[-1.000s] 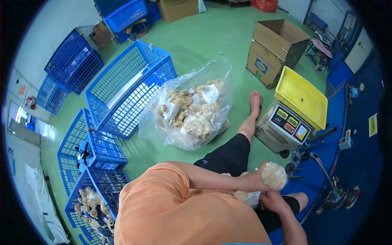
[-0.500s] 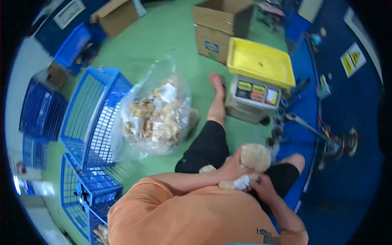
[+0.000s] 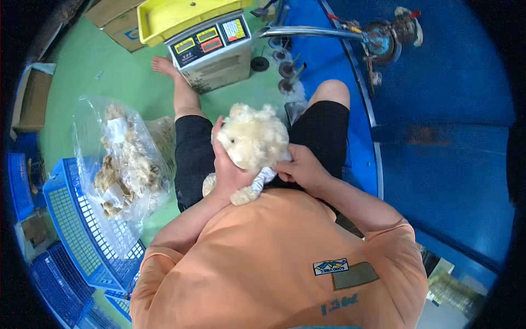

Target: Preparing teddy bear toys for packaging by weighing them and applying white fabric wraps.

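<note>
A cream plush toy with a curly, fluffy head and a dark eye is held above my lap, between my knees. My left hand wraps the left side of its head, thumb pointing up. At its right lower side, my right hand pinches the toy near the neck, fingertips partly hidden by the fluff. One toy arm, in a white sleeve with dark stripes, lies toward my shirt and ends in a cream paw. Most of its body is hidden under the head and hands.
Left of my leg, a clear plastic bag of plush toys lies beside a blue plastic basket. Ahead stands a scale topped by a yellow tray. A metal-armed machine and blue panels are on the right.
The view has swung right, so the scale, bag and basket appear farther left. Both hands stay on the plush toy, whose face now shows more.
</note>
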The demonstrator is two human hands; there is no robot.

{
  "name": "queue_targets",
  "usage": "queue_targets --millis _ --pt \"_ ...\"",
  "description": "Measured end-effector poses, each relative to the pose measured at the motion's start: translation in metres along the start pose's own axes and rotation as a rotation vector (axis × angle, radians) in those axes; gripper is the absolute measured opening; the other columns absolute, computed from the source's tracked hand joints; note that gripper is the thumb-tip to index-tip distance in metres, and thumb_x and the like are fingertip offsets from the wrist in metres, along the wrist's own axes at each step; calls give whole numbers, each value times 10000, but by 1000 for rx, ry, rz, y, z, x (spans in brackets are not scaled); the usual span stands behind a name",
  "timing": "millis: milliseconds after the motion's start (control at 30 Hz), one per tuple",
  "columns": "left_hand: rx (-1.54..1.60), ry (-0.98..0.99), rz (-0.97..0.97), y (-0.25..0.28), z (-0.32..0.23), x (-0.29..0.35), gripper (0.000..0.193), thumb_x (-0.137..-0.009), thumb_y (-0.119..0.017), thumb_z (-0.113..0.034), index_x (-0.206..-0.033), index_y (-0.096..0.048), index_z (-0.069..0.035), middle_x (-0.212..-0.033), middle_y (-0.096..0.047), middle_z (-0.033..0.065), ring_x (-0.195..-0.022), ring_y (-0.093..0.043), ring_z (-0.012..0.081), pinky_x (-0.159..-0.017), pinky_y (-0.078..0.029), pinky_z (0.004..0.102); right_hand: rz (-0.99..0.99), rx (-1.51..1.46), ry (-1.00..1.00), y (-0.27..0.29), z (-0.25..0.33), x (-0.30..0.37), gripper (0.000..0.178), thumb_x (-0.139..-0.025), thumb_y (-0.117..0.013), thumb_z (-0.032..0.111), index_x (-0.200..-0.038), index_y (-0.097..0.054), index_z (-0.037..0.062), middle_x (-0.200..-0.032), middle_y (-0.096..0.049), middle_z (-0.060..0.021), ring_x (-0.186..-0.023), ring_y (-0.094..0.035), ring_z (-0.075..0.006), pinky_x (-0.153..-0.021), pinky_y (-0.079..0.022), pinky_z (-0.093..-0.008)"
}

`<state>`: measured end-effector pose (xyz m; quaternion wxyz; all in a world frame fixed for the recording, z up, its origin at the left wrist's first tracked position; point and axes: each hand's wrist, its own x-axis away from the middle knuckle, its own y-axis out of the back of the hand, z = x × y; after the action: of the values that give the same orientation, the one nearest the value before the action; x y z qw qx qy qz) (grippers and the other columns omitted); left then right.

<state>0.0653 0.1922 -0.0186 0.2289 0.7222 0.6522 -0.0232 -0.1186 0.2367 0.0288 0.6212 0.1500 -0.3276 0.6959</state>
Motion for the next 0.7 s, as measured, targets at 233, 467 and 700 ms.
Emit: queue_targets --millis 233,467,700 --pt "85 135 196 -3 20 8 900 -676 -826 -131 -1418 -342 27 -1321 -532 227 -1132 -596 345 -939 -483 383 -39 373 170 6 -14 -2 105 -931 -530 28 -976 -624 18 -728 -600 -53 -605 -496 -120 -560 -413 -261" --pt "330 363 380 3 21 17 819 -647 -835 -129 -1353 -444 15 -1235 -598 182 -1120 -597 302 -948 -469 384 262 194 -186 31 -25 -26 151 -977 -507 148 -1020 -625 65 -712 -586 -45 -597 -495 -133 -554 -409 -271" --pt "269 304 458 13 17 12 821 -627 -842 -135 -1348 -471 -2 -1235 -603 166 -1116 -598 304 -961 -457 385 452 -327 -277 34 -63 -44 100 -951 -539 133 -997 -624 105 -685 -543 -21 -546 -426 -96 -494 -330 -227"
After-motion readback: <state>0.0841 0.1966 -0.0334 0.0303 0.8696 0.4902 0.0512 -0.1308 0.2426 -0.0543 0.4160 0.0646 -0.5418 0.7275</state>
